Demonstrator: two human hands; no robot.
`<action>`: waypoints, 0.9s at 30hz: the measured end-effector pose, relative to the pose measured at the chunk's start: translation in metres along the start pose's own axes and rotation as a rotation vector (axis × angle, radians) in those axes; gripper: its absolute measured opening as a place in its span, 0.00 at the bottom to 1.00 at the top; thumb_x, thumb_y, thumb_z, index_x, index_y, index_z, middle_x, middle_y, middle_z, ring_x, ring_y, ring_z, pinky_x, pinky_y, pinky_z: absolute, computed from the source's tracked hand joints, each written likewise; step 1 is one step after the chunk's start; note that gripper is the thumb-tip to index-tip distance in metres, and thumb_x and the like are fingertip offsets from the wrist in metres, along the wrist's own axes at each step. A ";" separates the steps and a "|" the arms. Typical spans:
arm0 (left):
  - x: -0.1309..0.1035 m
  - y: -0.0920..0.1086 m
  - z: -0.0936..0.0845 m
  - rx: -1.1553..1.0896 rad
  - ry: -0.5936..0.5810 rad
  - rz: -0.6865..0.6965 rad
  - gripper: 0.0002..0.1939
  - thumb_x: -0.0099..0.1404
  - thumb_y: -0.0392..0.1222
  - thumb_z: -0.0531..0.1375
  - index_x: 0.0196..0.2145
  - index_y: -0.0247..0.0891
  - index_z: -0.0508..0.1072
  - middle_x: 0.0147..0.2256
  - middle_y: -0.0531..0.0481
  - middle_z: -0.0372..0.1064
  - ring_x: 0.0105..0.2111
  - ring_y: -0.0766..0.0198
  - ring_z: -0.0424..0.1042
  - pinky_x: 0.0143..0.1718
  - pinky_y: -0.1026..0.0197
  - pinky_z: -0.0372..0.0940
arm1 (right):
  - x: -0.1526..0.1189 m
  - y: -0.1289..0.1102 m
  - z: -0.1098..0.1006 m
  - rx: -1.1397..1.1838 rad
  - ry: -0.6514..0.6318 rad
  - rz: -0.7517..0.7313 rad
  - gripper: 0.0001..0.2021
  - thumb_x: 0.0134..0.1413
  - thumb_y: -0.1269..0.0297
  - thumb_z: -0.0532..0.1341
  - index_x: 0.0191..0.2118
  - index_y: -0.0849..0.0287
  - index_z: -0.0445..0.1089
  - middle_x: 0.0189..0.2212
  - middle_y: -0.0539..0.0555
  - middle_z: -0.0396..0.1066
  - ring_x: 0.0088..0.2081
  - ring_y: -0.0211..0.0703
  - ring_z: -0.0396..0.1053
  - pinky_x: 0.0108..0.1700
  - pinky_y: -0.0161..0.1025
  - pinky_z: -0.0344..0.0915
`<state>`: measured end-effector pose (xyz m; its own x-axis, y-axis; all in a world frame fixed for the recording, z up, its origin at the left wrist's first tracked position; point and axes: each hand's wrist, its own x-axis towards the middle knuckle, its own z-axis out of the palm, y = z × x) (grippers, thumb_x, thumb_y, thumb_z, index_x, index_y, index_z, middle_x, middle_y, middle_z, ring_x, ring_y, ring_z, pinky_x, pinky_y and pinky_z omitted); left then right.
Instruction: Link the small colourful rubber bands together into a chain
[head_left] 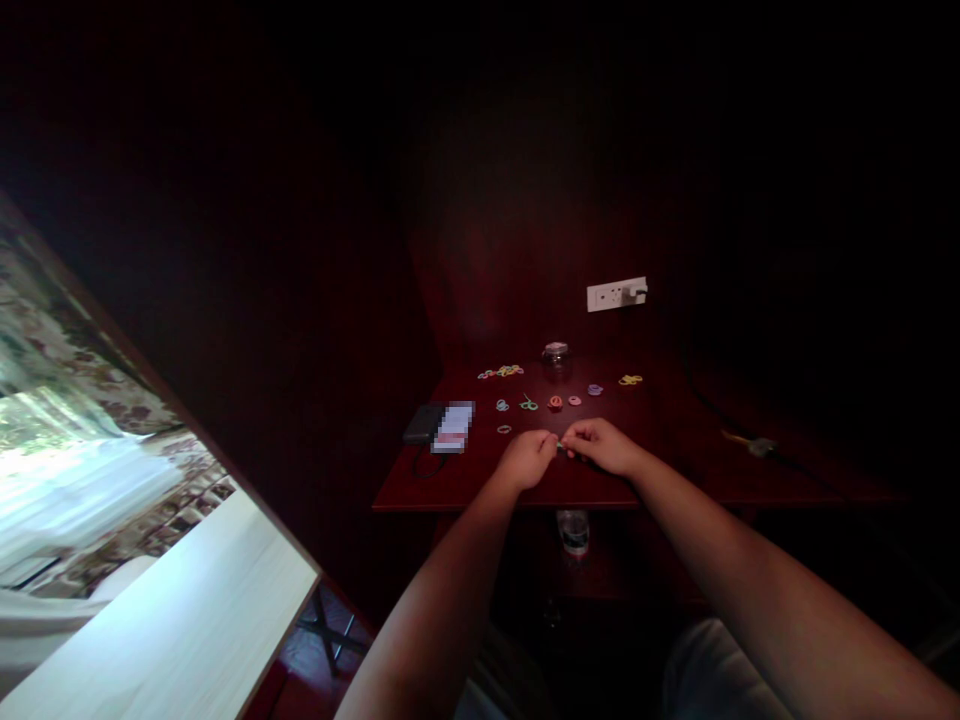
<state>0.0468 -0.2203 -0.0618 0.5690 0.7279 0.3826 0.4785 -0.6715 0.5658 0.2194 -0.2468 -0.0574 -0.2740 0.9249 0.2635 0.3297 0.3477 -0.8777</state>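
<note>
Above the dark red table (465, 490), near its front edge, my left hand (529, 458) and my right hand (600, 446) meet fingertip to fingertip. Both pinch one small greenish item (561, 446), mostly hidden by the fingers. Beyond them lie small groups of coloured bands: light blue (502, 405), green (529, 404), red-orange (555, 403), pink (574, 401), purple (595, 390) and yellow (631, 380). A single pale band (504, 429) rests just past my left hand. Farther back is a mixed-colour pile (506, 371).
A clear jar (556, 354) stands at the back. To the left lie a black case (422, 424) and a phone-like blurred object (453, 427). A cable with a plug (761, 447) is at right. A wall socket (616, 294) and a bottle below the table (574, 533) show too.
</note>
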 end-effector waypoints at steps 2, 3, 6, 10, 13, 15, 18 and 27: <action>0.000 -0.001 0.001 -0.052 -0.017 -0.025 0.21 0.64 0.47 0.43 0.24 0.34 0.68 0.21 0.51 0.64 0.22 0.68 0.61 0.26 0.66 0.53 | 0.000 0.000 -0.001 0.005 0.006 -0.011 0.15 0.46 0.54 0.58 0.23 0.64 0.68 0.17 0.50 0.66 0.18 0.31 0.56 0.21 0.31 0.52; 0.000 -0.002 0.001 -0.081 -0.027 -0.041 0.21 0.64 0.48 0.43 0.25 0.34 0.68 0.21 0.51 0.65 0.22 0.68 0.61 0.26 0.66 0.54 | 0.000 0.000 -0.001 0.007 0.008 -0.015 0.15 0.46 0.54 0.58 0.23 0.64 0.69 0.18 0.51 0.67 0.18 0.31 0.57 0.21 0.31 0.52; 0.001 -0.004 0.003 -0.167 -0.028 -0.073 0.21 0.63 0.49 0.44 0.27 0.33 0.69 0.23 0.50 0.67 0.23 0.68 0.64 0.27 0.66 0.56 | 0.000 0.000 -0.003 0.018 0.008 -0.005 0.16 0.46 0.54 0.58 0.25 0.64 0.71 0.21 0.54 0.70 0.18 0.32 0.57 0.21 0.31 0.54; 0.001 -0.004 0.005 -0.271 -0.004 -0.071 0.16 0.62 0.47 0.47 0.29 0.33 0.69 0.28 0.48 0.71 0.26 0.68 0.67 0.29 0.67 0.58 | 0.000 0.000 -0.004 0.043 0.030 0.015 0.15 0.43 0.55 0.61 0.25 0.64 0.70 0.20 0.53 0.69 0.19 0.32 0.58 0.21 0.31 0.53; 0.001 -0.002 0.005 -0.299 0.003 -0.081 0.13 0.60 0.45 0.51 0.29 0.33 0.69 0.29 0.48 0.72 0.28 0.67 0.68 0.31 0.66 0.60 | 0.000 0.003 -0.003 0.040 0.056 0.025 0.14 0.39 0.55 0.63 0.23 0.64 0.68 0.15 0.48 0.64 0.17 0.31 0.55 0.20 0.31 0.50; 0.000 -0.001 0.004 -0.312 0.005 -0.092 0.12 0.59 0.45 0.52 0.29 0.33 0.69 0.29 0.47 0.72 0.28 0.67 0.68 0.31 0.66 0.60 | 0.001 0.007 -0.003 0.043 0.065 0.026 0.14 0.38 0.56 0.63 0.23 0.63 0.66 0.13 0.46 0.61 0.17 0.30 0.54 0.20 0.30 0.48; 0.000 0.001 0.004 -0.345 -0.007 -0.103 0.11 0.59 0.44 0.53 0.29 0.33 0.69 0.29 0.47 0.72 0.28 0.67 0.69 0.31 0.66 0.61 | 0.003 0.013 -0.002 0.060 0.068 0.021 0.14 0.38 0.56 0.64 0.23 0.63 0.64 0.14 0.46 0.61 0.17 0.30 0.54 0.20 0.30 0.47; 0.000 -0.001 0.007 -0.445 0.004 -0.114 0.09 0.53 0.42 0.58 0.27 0.32 0.67 0.26 0.47 0.70 0.25 0.69 0.67 0.26 0.68 0.59 | 0.005 0.015 -0.002 0.122 0.091 0.030 0.13 0.39 0.58 0.63 0.24 0.62 0.62 0.16 0.47 0.64 0.18 0.30 0.57 0.20 0.30 0.50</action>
<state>0.0514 -0.2202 -0.0679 0.5263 0.7949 0.3017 0.2035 -0.4623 0.8631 0.2248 -0.2371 -0.0683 -0.1806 0.9467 0.2667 0.2227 0.3035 -0.9264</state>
